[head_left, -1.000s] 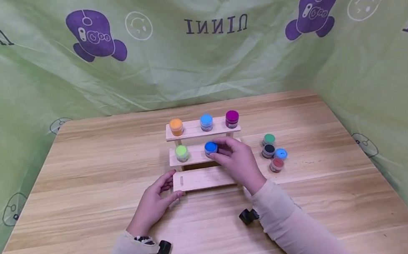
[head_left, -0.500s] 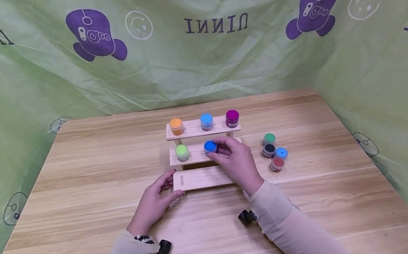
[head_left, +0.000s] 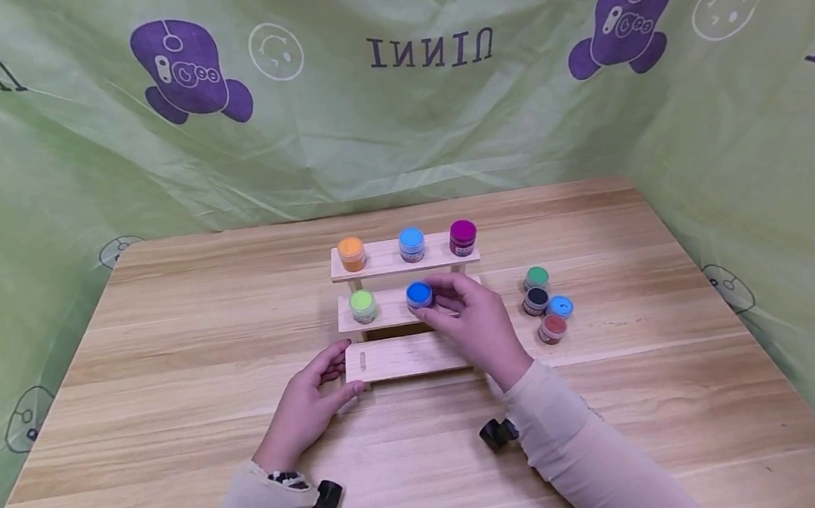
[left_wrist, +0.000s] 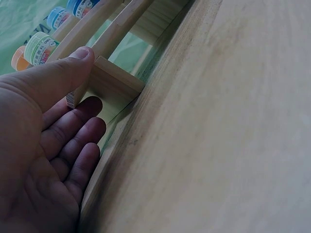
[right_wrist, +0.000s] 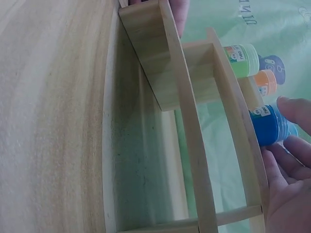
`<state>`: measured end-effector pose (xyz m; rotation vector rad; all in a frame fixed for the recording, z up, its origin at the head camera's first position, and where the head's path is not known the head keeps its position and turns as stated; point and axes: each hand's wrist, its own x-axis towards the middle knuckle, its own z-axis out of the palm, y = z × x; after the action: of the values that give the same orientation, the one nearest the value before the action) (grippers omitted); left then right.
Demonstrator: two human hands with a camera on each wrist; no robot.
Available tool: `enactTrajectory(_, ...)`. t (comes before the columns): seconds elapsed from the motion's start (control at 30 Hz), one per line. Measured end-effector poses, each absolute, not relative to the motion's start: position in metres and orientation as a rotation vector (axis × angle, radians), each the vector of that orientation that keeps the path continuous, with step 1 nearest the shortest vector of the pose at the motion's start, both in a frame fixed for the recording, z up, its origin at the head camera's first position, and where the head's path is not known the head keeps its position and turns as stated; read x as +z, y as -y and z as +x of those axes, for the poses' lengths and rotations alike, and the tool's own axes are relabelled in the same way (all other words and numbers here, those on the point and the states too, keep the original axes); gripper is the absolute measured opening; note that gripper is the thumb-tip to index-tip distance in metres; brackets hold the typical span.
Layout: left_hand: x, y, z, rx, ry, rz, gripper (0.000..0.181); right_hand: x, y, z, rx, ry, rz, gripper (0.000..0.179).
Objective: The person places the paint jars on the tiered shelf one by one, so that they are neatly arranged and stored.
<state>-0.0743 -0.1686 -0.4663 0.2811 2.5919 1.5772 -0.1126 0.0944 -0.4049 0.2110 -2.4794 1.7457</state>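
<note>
A three-tier wooden display rack (head_left: 406, 356) stands on the table. My left hand (head_left: 309, 401) grips the left end of its lowest shelf, thumb at the front edge and fingers round the side, as the left wrist view (left_wrist: 53, 121) also shows. My right hand (head_left: 477, 323) pinches a dark blue paint jar (head_left: 419, 294) between thumb and fingers; the jar is upright on the middle shelf. To its left on that shelf sits a light green paint jar (head_left: 363, 305). Orange (head_left: 351, 253), light blue (head_left: 411, 243) and purple (head_left: 462, 237) paint jars line the top shelf.
Right of the rack, green (head_left: 536, 278), black (head_left: 536, 300), blue (head_left: 560, 307) and red (head_left: 553, 328) paint jars cluster on the wooden table (head_left: 185, 355). A green printed cloth (head_left: 394, 138) hangs behind the table and along both sides.
Almost nothing differs. The dark blue jar, still pinched by my right hand, shifts very slightly left along the middle shelf; my left hand stays on the rack.
</note>
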Motion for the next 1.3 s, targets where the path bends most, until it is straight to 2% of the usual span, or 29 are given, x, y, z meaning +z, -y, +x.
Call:
enactTrajectory(0.3, -0.466, 0.168, -0.074, 1.579, -2.596, 0.286, 0.067, -0.402, -0.104, -0.113, 1.851, 2.460, 0.231, 0.045)
enactTrajectory(1.3, -0.466, 0.169, -0.074, 1.596, -2.593, 0.302, 0.067, -0.401, -0.131, -0.113, 1.789, 2.476, 0.317, 0.036)
